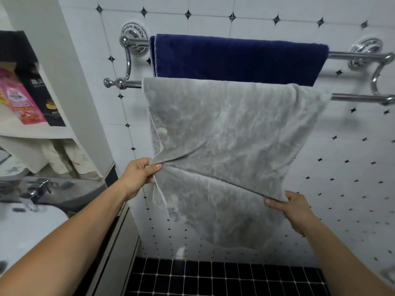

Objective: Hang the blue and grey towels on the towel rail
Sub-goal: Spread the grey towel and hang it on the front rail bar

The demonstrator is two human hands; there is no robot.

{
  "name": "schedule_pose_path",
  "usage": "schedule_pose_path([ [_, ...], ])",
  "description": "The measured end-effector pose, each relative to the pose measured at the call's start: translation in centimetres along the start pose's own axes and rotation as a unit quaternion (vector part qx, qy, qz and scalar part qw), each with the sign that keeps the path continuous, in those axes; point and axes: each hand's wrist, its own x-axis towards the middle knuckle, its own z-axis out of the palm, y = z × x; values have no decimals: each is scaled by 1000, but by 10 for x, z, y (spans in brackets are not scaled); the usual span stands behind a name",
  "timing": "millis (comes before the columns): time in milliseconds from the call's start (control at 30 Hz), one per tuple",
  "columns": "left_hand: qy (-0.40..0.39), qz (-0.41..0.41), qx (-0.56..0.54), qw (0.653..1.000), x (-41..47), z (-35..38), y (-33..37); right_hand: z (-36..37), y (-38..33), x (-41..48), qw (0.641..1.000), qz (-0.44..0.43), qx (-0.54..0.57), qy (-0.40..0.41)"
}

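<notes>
We see the soft grey plush towel (224,133) already folded over the front bar of the chrome double towel rail (361,97), and the dark blue plush towel (239,58) hangs over the back bar, nearer the white tiled wall (245,18). The rail's long axis runs left to right, and the grey towel drops from it towards us. Our left hand (139,176) pinches the left corner of the front layer's lower hem between thumb and fingers. Our right hand (292,208) grips the right corner of the same hem, and it sits lower than the left hand. So the hem runs slanted, high on the left and low on the right, while the rail above is level. We judge the next move must bring the two corners to the same height, and both hands are equally near to the hem.

On the shelf (36,131) at the left stand a pink pouch (21,99) and a black packet (40,92). Their print is too blurred for us to read.
</notes>
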Motion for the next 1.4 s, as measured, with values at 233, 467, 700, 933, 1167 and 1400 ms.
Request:
schedule_pose_path([
  [233, -54, -52, 19, 997, -27, 27, -59, 33, 60, -15, 985, 111, -112, -68],
  [467, -88, -82, 184, 975, -32, 43, -97, 48, 110, -23, 953, 161, -251, -52],
  [700, 6, -95, 106, 990, -15, -2, -95, 7, 123, -18, 969, 146, -197, 32],
  [933, -44, -140, 16, 989, -29, 33, -117, 27, 129, -32, 983, 183, -21, -11],
  [1167, -75, -120, 83, 986, -27, 59, -129, 12, 148, -51, 974, 219, -25, -51],
  [1400, -7, -89, 49, 995, -19, 64, -140, -6, 156, -56, 969, 242, -42, -8],
])
